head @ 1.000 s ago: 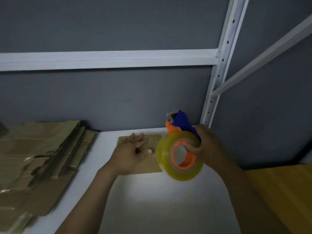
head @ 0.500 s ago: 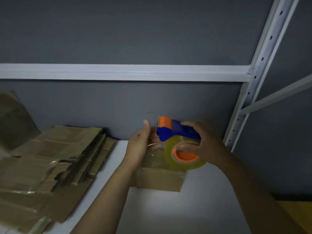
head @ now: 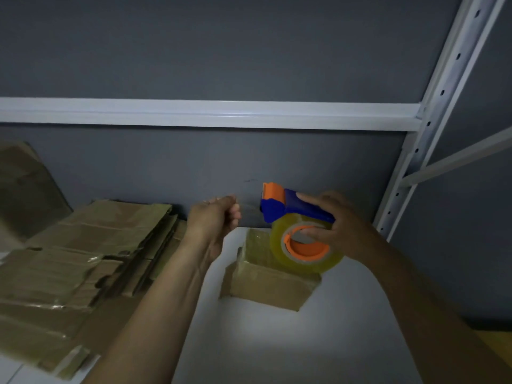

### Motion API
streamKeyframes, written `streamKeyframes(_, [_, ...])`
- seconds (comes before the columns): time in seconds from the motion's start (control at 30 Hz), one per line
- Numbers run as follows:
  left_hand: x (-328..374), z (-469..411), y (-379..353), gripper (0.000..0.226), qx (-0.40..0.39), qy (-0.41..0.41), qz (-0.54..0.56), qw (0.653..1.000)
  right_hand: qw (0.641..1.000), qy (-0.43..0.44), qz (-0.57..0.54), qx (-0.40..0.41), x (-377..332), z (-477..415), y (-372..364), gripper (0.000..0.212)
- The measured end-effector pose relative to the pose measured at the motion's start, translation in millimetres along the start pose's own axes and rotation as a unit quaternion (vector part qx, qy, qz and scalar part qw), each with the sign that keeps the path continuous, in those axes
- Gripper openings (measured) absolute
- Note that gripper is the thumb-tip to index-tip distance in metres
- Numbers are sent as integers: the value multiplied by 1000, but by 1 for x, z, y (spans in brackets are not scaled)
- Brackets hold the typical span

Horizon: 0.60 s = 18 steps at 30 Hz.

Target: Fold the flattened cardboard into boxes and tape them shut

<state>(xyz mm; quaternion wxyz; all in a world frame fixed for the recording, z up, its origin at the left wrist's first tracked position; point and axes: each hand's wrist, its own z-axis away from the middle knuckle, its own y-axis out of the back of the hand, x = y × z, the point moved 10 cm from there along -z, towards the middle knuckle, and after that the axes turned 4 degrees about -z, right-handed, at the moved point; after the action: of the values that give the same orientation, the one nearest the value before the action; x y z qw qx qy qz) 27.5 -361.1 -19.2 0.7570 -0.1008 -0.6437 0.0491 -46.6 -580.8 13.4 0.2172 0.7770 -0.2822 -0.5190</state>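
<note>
So here's where we're at: our right hand (head: 339, 227) is gripping the blue and orange plastic tape dispenser (head: 279, 207), with the fingers wrapped over the blue handle and the thumb hooked into the orange core of the yellowish clear tape roll (head: 307, 263). We're holding it up in the air over the far right part of the small brown cardboard box (head: 266, 285). Our left hand (head: 214, 221) is up at the same height, just left of the dispenser's orange nose. Its fingers are curled in tight, pinching the end of a thin clear strip of tape (head: 250, 210), which is honestly barely visible against the dark grey wall (head: 249, 51). The box sits on the white tabletop (head: 277, 345) close to the wall, its top flaps down and a bit of glossy tape on top. The messy stack of flattened brown cardboard (head: 83, 259) is off to the left on the same table, not touching the box. A white metal shelf rail (head: 194, 113) runs across above, meeting a perforated white upright post (head: 432, 106) on the right.
</note>
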Motion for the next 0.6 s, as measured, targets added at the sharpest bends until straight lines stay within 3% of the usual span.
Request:
streamKeyframes(0.07, [-18, 0, 5, 17, 5, 40, 36, 999, 1000, -3, 4, -4, 1, -1, -4, 63])
streamKeyframes(0.2, [-67, 4, -18, 25, -81, 152, 149, 974, 1000, -3, -2, 10, 2, -3, -9, 65])
streamKeyframes(0.33, [-75, -4, -3, 18, -47, 129, 107, 985, 999, -6, 26, -18, -9, -12, -12, 67])
streamKeyframes(0.47, [-81, -9, 17, 22, -11, 98, 11, 995, 971, 37, 217, -89, -30, -17, -11, 65])
streamKeyframes(0.6, [-88, -9, 22, 29, -1, 87, -11, 996, 945, 31, 292, -144, -30, -12, -8, 62])
